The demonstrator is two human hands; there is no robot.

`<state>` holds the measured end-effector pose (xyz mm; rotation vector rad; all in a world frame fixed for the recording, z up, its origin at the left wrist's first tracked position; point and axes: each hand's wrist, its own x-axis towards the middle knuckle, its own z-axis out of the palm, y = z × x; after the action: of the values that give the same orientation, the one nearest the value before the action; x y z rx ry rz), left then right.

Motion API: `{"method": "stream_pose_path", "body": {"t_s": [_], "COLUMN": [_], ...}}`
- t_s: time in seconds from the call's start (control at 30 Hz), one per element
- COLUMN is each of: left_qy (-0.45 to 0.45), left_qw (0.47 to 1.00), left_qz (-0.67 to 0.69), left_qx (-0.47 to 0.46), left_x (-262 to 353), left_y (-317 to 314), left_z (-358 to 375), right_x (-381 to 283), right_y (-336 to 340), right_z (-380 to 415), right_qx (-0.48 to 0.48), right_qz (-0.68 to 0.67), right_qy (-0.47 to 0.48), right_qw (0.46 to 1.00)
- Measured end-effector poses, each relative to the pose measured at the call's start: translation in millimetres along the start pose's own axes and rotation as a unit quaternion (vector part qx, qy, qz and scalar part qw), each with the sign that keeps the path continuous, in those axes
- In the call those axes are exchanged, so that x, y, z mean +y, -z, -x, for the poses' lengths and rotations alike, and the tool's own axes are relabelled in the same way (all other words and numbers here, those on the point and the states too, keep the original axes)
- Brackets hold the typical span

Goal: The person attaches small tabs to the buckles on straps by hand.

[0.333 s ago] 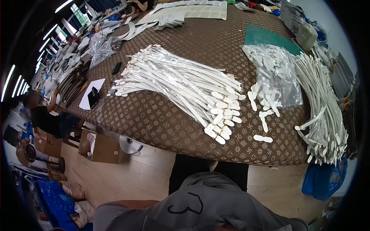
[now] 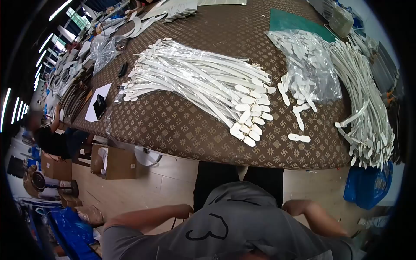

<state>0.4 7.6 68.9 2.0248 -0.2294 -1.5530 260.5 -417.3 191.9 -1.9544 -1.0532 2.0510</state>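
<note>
My left hand (image 2: pixel 184 211) is beside my waist, against the grey shirt (image 2: pixel 255 208). On the other side of the shirt, my right hand (image 2: pixel 297 207) is at the same height. The fingers of both hands are hidden or too small to make out. Ahead of me, a fanned pile of white straps (image 2: pixel 186 82) with rounded tabs lies on the table, partly under clear plastic. To its right a clear plastic bag (image 2: pixel 327 84) holds small white tabbed pieces. Several of these lie loose by its mouth, one white piece (image 2: pixel 299 138) nearest the table edge.
A patterned brown cloth covers the table (image 2: pixel 173 134). A long bundle of white straps (image 2: pixel 366 104) hangs over its right edge, above a blue bag (image 2: pixel 368 186). A green mat (image 2: pixel 299 21) lies behind. At left are a phone (image 2: pixel 99 106), a cardboard box (image 2: pixel 121 162) and a seated person (image 2: pixel 54 136).
Both my arms have come into view, with the hands at my waist. The view has tilted, so the table and straps appear higher. The straps have not visibly moved.
</note>
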Motion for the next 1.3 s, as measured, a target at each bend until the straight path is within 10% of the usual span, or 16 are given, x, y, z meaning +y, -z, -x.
{"method": "stream_pose_path", "body": {"t_s": [0.1, 0.23, 0.57, 0.73, 1.03, 1.1, 1.3], "left_qy": [-0.012, -0.104, -0.260, -0.143, -0.134, -0.049, -0.017], "left_qw": [1.000, 0.988, 0.788, 0.667, 0.572, 0.699, 0.681], "left_qz": [0.008, -0.092, 0.080, -0.014, -0.259, -0.156, -0.205], "left_qx": [0.014, -0.068, 0.552, 0.731, 0.766, 0.696, 0.703], "left_x": [78, 152, 252, 207, 197, 205, 206], "left_y": [114, 215, 356, 432, 537, 537, 528], "left_z": [71, 105, 75, 47, -22, -33, -48], "right_x": [-41, -110, -114, -100, -99, -101, -98], "right_y": [62, 142, 320, 312, 312, 319, 314], "right_z": [48, 87, -17, -35, -25, -24, -30], "right_qx": [0.074, 0.343, 0.836, 0.849, 0.889, 0.892, 0.880], "right_qz": [-0.141, -0.004, -0.072, -0.007, 0.029, 0.047, 0.029], "right_qy": [0.111, 0.245, 0.349, 0.288, 0.230, 0.229, 0.204], "right_qw": [0.981, 0.907, 0.416, 0.443, 0.395, 0.386, 0.428]}}
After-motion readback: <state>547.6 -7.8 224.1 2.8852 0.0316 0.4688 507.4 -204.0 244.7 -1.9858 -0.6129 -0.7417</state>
